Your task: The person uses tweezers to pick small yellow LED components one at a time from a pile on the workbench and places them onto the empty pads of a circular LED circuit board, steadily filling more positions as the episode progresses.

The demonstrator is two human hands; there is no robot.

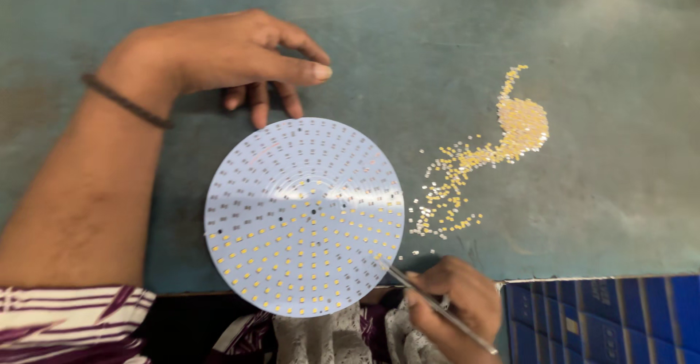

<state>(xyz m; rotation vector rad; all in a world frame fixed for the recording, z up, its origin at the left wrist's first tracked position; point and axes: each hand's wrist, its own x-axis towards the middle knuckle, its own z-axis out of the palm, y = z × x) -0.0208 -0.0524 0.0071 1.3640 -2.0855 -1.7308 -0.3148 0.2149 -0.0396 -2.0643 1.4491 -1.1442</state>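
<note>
Populating is midway: right hand (456, 302) pinches tweezers (430, 300), tips at the round white board (304, 214). Left hand (237, 54) rests open, empty, fingertips on the counter (598, 57) just beyond its rim. Judging ahead, bare pads need chips from the loose yellow pile (481, 160).

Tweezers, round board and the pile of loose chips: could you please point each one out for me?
Tweezers (430, 300), head view, on the middle of the metal shaft.
Round board (304, 214), head view, on its white centre.
Chip pile (521, 125), head view, on the dense yellow heap.
</note>
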